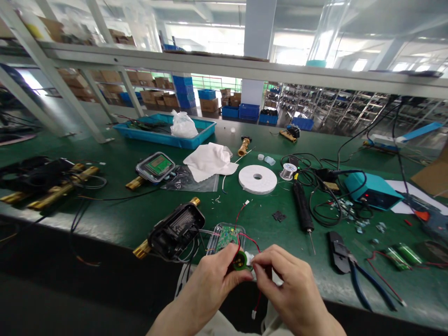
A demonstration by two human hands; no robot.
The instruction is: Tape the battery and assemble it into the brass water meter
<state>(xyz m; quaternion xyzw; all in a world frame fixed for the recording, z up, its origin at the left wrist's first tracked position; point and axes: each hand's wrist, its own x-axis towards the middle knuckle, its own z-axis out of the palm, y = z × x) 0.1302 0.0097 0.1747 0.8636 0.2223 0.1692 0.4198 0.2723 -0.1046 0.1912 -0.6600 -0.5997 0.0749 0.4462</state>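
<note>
My left hand (pixel 219 275) is closed on a small round green-rimmed part (pixel 240 260) whose dark face shows gold-coloured spots. Beside it, the thumb and fingers of my right hand (pixel 285 280) pinch the edge of a small white piece (pixel 249 258), which touches the round part. Just beyond my hands lies a green circuit board (pixel 227 235) in a clear case, with red wires running from it. One wire ends in a white connector (pixel 247 202); another connector (pixel 254 314) hangs below my hands. To the left, an open black meter housing (pixel 177 231) with brass pipe ends lies tilted.
A white tape roll (pixel 257 179), solder spool (pixel 288 171) and soldering iron (pixel 302 205) lie beyond my hands. Wire strippers (pixel 350 261), green batteries (pixel 402 256) and a teal soldering station (pixel 373 190) are right. A blue tray (pixel 164 136) and white cloth (pixel 210 161) sit farther back.
</note>
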